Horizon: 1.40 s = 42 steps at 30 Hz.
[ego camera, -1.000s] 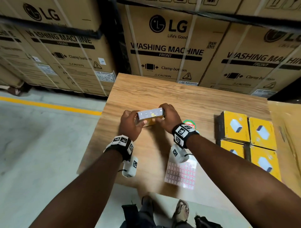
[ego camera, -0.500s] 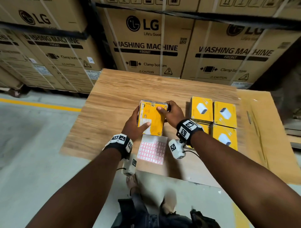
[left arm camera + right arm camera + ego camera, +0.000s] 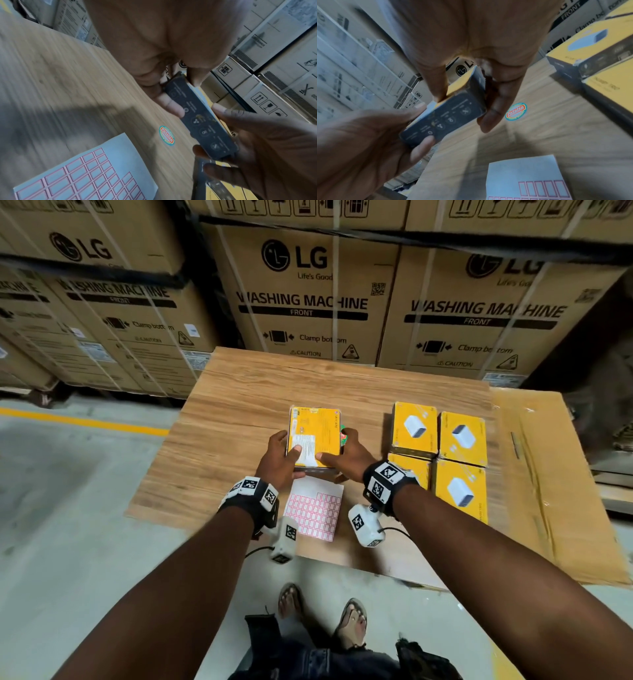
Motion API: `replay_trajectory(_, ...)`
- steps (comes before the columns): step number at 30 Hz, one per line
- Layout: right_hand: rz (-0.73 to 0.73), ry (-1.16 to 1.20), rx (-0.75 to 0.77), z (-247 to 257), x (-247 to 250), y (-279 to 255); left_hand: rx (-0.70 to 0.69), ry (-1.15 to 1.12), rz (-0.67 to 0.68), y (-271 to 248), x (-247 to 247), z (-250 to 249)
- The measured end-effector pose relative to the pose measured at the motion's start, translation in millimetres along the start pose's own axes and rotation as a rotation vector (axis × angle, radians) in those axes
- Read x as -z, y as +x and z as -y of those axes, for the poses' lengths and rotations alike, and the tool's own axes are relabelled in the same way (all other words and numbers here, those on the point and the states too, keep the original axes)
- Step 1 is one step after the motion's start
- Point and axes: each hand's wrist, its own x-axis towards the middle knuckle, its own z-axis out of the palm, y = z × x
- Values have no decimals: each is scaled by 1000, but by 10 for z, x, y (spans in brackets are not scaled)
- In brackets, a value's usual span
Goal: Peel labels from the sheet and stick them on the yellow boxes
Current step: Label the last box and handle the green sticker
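Hands both on one yellow box (image 3: 313, 436): left hand (image 3: 279, 462) grips its left edge, thumb on the top face, and right hand (image 3: 346, 460) grips the right edge the same way. Wrist views show it held just off the counter (image 3: 239, 405), printed back face up. Label sheet (image 3: 313, 508) lies flat right below that box, nearest the person, untouched. Four more yellow boxes (image 3: 440, 453) sit grouped to its right. Round sticker (image 3: 167, 135) is on the counter under the box's right side. Box looks light, stiff cardboard, probably glossy and a bit slippery; best taken by the side edges. Labels likely thin, so lift from a corner.
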Motion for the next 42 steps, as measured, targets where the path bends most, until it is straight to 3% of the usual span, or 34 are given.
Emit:
replay_trajectory(7, 57, 15, -67, 12, -141, 148, 97, -32, 3, 176, 149, 202)
replay_trajectory(12, 78, -57, -90, -17, -229, 326, 119, 84, 37, 357, 260, 344)
replay_trajectory(22, -61, -312, -156, -166, -276, 662, 160, 121, 92, 669, 211, 522)
replay_trajectory(30, -100, -360, -236, -256, -275, 775, 122, 383, 139, 809, 173, 565)
replay_trajectory(37, -124, -339, -272, -413, -251, 727, 335, 709, 178, 843, 244, 779)
replay_trajectory(42, -45, -508, -338, -610, -295, 639, 374, 791, 179, 761, 136, 844)
